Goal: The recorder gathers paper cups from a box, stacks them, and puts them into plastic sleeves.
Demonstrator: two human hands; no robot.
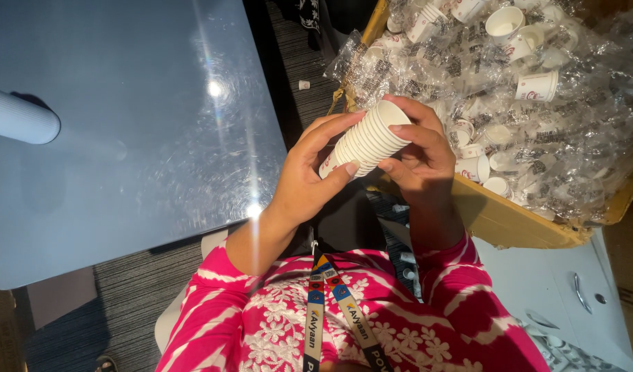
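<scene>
A stack of several nested white paper cups (366, 140) lies on its side between both hands, its open mouth toward the upper right. My left hand (308, 171) wraps the lower end of the stack, thumb across the front. My right hand (420, 148) grips the upper end, fingers curled over the rims. Both hands hover beside a cardboard box (509, 222) filled with loose white paper cups (537, 87) and crumpled clear plastic wrap (592, 138).
A blue-grey glossy table (123, 138) fills the left, with a white ribbed cylinder (16, 118) at its left edge. Dark carpet (292, 62) shows between table and box. A white cabinet with a metal handle (579, 293) sits at lower right.
</scene>
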